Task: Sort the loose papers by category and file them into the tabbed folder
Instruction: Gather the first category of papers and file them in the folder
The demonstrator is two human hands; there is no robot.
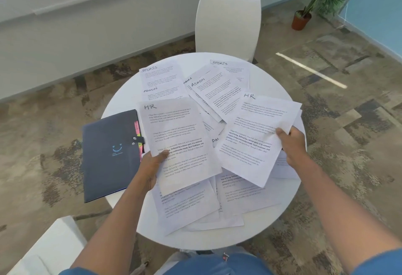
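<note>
Each grip pinches one HR sheet, left [150,166] on sheet [176,140], right [291,144] on sheet [256,135], likely pairing them; folder [111,155] waits closed at the surface's [282,79] left edge.

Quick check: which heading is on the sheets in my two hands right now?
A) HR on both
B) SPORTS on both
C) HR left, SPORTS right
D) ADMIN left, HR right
A: the left hand holds a sheet headed HR, and the right hand holds another sheet also headed HR.
</note>
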